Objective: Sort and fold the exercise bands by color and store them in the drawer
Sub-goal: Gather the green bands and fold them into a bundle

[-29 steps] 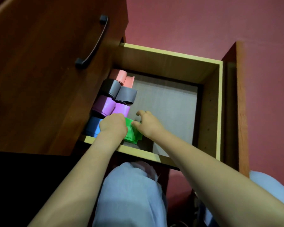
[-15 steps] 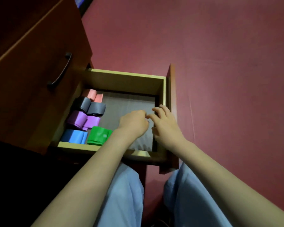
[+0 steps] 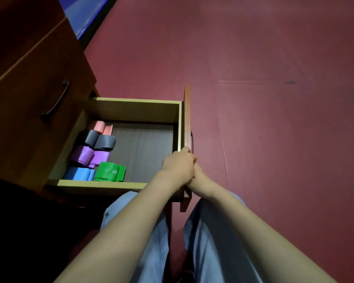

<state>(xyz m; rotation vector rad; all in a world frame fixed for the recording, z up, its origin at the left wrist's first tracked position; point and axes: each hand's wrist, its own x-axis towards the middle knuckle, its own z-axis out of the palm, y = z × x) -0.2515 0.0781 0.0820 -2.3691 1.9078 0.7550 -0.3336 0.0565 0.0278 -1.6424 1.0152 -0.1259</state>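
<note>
At the open drawer (image 3: 131,111), your left hand (image 3: 178,166) curls its fingers over the top edge of the wooden front panel (image 3: 186,111) and grips it. Your right hand (image 3: 199,177) lies against the panel's outer face, just behind the left; its fingers are hidden, so its grip cannot be told. Inside the drawer, folded exercise bands line the side nearest the cabinet (image 3: 29,78): a pink band (image 3: 99,126) at the far end, then gray bands (image 3: 98,139), purple bands (image 3: 88,157) and a blue band (image 3: 79,174) in the near corner. A green band (image 3: 108,172) lies just beside the blue one, against the drawer's near wall.
</note>
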